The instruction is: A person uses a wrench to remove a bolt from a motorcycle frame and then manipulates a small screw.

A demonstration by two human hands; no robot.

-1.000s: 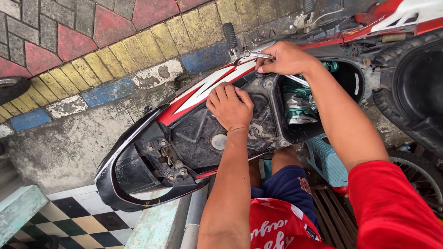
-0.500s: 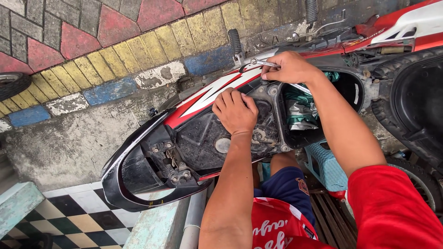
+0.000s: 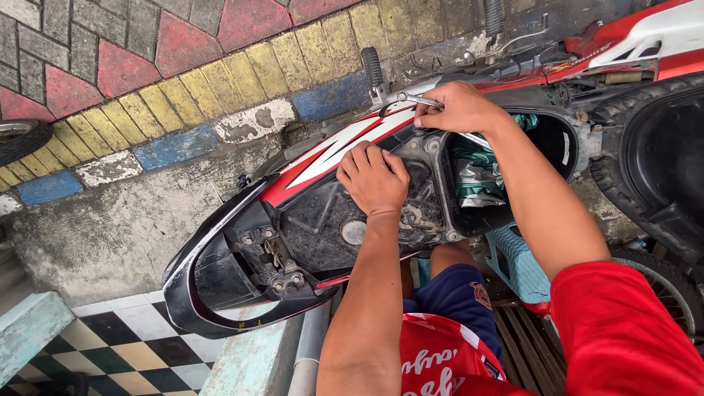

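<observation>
A motorbike's rear body (image 3: 308, 220) lies open below me, black inside with a red and white side panel (image 3: 337, 150). My left hand (image 3: 372, 178) rests palm down on the black inner cover, fingers curled over its upper edge. My right hand (image 3: 460, 108) grips a slim metal wrench (image 3: 418, 98) at the panel's top edge, near the open under-seat compartment (image 3: 499, 176), which holds green and silvery items. The black tail section (image 3: 220, 282) points toward the lower left.
The motorbike's seat and red frame (image 3: 645, 44) stand at the upper right, and a wheel (image 3: 664, 293) shows at lower right. A teal stool (image 3: 517, 264) sits under me. Coloured paving (image 3: 147, 81) lies beyond, a checkered floor (image 3: 125, 345) at lower left, a tyre (image 3: 18, 139) at far left.
The view has shifted slightly, so the bike sits a little lower and to the right. Both hands keep their places on the cover and the wrench.
</observation>
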